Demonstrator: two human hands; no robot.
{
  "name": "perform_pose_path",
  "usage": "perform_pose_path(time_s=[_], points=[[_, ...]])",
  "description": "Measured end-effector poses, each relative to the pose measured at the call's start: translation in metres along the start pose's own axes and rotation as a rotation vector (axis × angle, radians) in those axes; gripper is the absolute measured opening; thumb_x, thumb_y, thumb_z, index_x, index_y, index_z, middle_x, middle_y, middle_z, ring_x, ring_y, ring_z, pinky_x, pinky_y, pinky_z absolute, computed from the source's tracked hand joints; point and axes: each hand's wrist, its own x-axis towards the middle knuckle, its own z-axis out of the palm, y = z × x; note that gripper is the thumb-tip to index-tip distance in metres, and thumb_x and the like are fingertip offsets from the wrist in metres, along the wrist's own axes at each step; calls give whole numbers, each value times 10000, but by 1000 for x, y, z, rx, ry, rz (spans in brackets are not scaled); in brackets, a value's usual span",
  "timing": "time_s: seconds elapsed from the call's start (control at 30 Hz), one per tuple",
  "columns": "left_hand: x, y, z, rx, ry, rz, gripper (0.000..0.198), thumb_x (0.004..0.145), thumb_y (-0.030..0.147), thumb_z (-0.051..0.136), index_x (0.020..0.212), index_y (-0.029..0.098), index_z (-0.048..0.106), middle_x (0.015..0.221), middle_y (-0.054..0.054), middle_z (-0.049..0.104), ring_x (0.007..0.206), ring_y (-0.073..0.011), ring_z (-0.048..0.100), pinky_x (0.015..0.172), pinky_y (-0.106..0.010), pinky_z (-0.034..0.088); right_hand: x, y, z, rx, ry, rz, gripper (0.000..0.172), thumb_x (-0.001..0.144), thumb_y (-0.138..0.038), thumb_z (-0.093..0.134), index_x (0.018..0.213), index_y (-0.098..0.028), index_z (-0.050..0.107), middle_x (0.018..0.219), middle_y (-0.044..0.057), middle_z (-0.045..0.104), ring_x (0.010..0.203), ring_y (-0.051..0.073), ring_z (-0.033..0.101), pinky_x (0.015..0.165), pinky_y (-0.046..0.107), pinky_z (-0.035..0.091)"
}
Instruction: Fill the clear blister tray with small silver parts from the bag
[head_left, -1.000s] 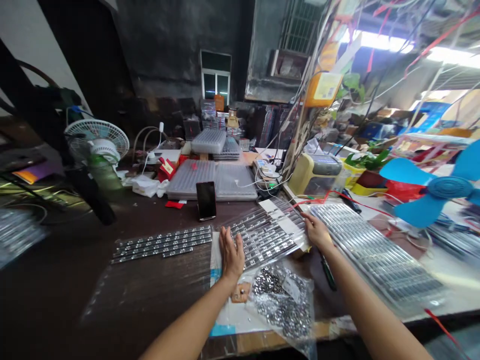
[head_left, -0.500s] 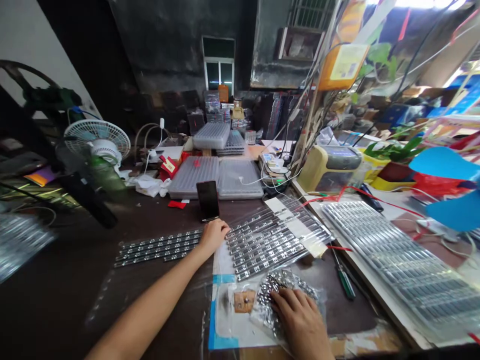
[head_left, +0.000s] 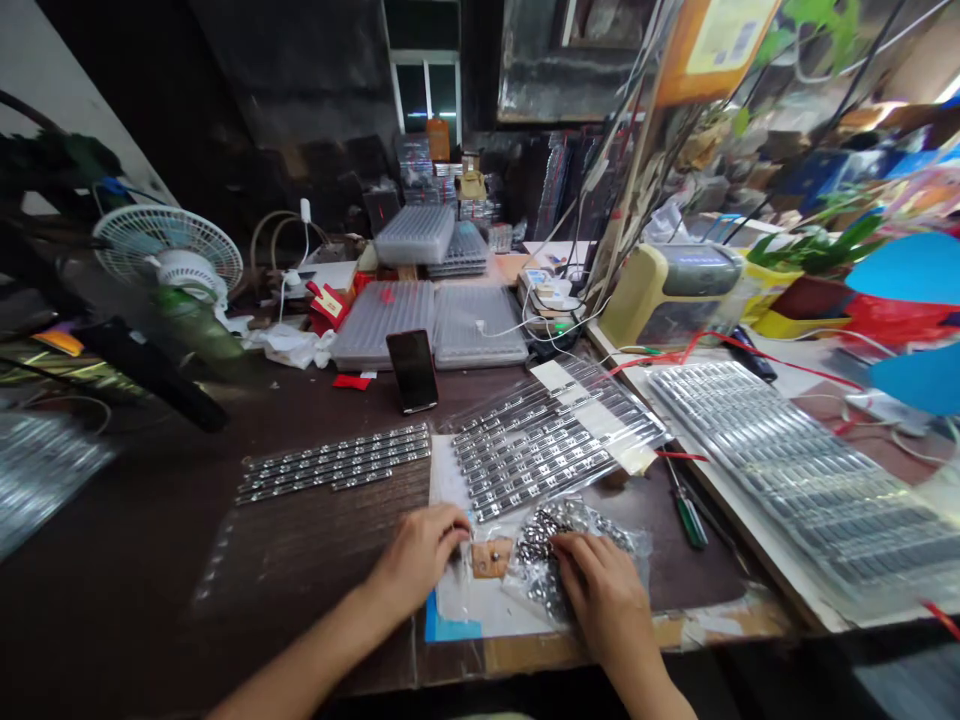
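Note:
My left hand [head_left: 421, 552] is closed in a pinch just left of a small brown block [head_left: 491, 559] with a shiny piece on it. Whatever its fingertips hold is too small to make out. Over a clear plastic bag of small shiny metal parts [head_left: 551, 530] rests my right hand [head_left: 604, 585], its thumb and fingers drawn together at the parts. Its grip is partly hidden. Behind both hands, a clear tray [head_left: 536, 460] holds rows of metal strips, with white tape across it. More metal strips [head_left: 330, 462] lie in rows to the left.
A phone [head_left: 412, 370] stands upright behind the strips. Clear ribbed trays [head_left: 480, 325] lie at the back. A green-handled screwdriver [head_left: 690, 520] is on the right, beside a long stack of clear trays [head_left: 810, 490]. A fan [head_left: 169, 255] stands at the left.
My left hand has left the edge of the strips and come toward me, beside the brown block. My right hand stays at the bag of metal parts. The view has tilted down.

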Motion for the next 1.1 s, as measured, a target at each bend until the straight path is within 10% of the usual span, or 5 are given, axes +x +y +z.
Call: perform_pose_path(time_s=[0.17,1.1], points=[[-46,-1,36,34,137,71,231,882,188,497,990,259,688,939,-63,671,889,-211,619,776,-335,523,0,-7,1,102,15,30,158,903,-243,445,898,-233,603,850,20,662,788,148,624,706,275,481],[-21,21,44,-25,106,33,186,815,126,614,908,250,718,801,-25,644,788,-182,604,707,-290,488,-7,-19,10,236,38,62,174,908,-227,463,951,-225,631,867,30,679,790,151,627,715,282,498]])
